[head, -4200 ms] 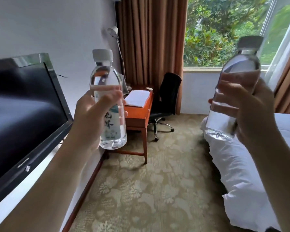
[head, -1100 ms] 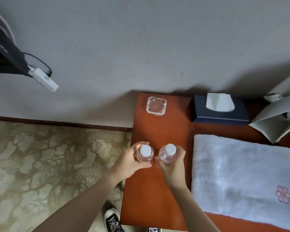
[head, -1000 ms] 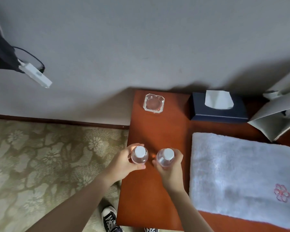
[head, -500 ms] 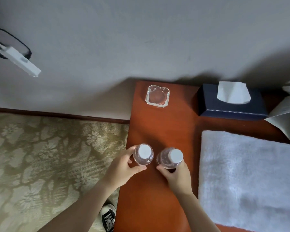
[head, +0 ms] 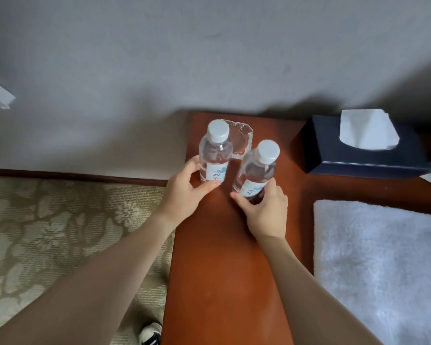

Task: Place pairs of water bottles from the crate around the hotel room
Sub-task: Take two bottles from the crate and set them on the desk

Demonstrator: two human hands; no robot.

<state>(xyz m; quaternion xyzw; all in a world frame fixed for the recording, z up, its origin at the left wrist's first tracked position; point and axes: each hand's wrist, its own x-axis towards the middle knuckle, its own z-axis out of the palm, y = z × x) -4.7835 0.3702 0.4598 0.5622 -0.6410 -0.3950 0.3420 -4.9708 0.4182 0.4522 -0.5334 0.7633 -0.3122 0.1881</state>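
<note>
Patterned carpet [head: 47, 220] covered the floor at the left, with a shoe [head: 151, 333] visible at the lower edge beside the desk [head: 222, 282].

The left hand [head: 182, 192] gripped the left bottle [head: 214, 155] low on its body, thumb across the front under the label and fingers curled round the far side. The bottle stood near the desk's left rear corner, directly in front of the glass ashtray [head: 241, 143]; contact with the ashtray could not be determined. Its long axis ran near vertical, white cap up, label towards the camera. The low grip appeared intended to steady the base on the wood.

The right hand [head: 265, 211] held the right bottle [head: 258, 170] in the same manner, thumb [head: 237, 196] at the left of the base and fingers [head: 271, 188] wrapped round the right side. This bottle leaned slightly, cap tipped up and to the right; whether its base sat fully flat could not be confirmed. The two bottles stood just beside each other with a narrow gap between, consistent with being set down as a pair at the desk's unoccupied end.

Further right, a dark tissue box [head: 363, 155] stood against the wall and a folded white towel [head: 383, 270] occupied the desk's near right portion, well apart from the bottles.

In my judgement, placement was near complete; release remained outstanding.
</note>
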